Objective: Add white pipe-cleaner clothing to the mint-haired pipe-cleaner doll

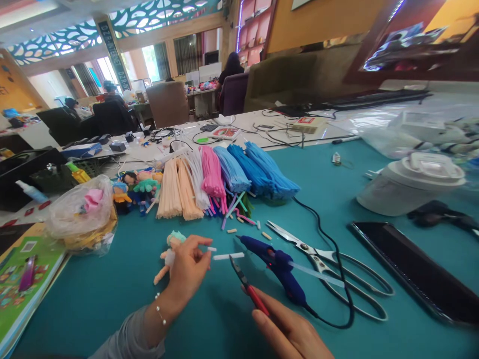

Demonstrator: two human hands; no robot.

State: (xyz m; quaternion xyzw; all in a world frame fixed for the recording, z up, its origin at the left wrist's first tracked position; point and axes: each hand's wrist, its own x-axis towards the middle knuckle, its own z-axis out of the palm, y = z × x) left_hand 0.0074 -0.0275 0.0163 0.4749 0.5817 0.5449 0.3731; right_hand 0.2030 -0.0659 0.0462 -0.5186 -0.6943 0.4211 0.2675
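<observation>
Left hand (190, 264) pinching white stem (212, 249) left of glue gun (258, 251);
right hand (290, 326) gripping cutters (257, 300); stem likely weighing little, bending easily; end suiting a pinch.

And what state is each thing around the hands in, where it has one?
Small white piece: pinched in the left hand.
Pliers: gripped in the right hand, jaw opening unclear.
Doll: partly hidden behind the left hand.
Glue gun: on its side, red light showing, glue stick in.
Scissors: lying flat, blades nearly closed.
Tub: lid on.
Pipe cleaners: bundled by colour.
</observation>
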